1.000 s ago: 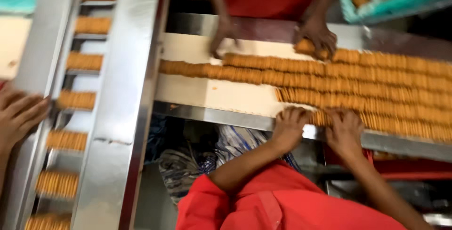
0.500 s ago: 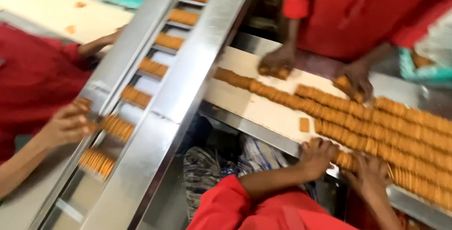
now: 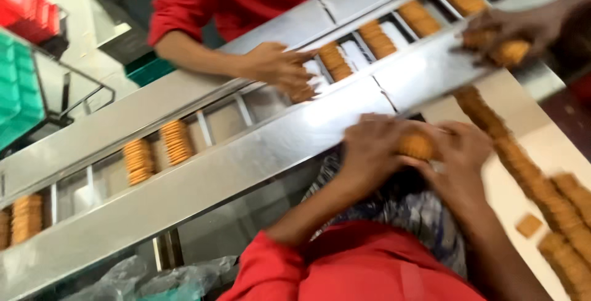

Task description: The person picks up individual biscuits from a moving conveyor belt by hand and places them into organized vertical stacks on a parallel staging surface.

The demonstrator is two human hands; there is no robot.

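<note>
My left hand (image 3: 368, 150) and my right hand (image 3: 460, 153) press together around a short stack of round brown biscuits (image 3: 416, 146), one hand at each end. They hover at the near rail of a steel conveyor channel (image 3: 203, 181). Both of my sleeves are red. Right of my hands, rows of biscuits (image 3: 542, 196) lie on a pale belt (image 3: 554, 141). The image is motion-blurred.
Separate biscuit stacks (image 3: 176, 142) ride in the channel's pockets. A co-worker in red reaches a hand (image 3: 280, 70) into the channel from the far side. Another person's hand (image 3: 511, 30) holds biscuits at the upper right. Green crates (image 3: 18, 92) and a red crate (image 3: 28, 8) stand at the left.
The view has swung left and tilted. My hands left the biscuit rows on the belt and now hold a stack between them by the steel channel.
</note>
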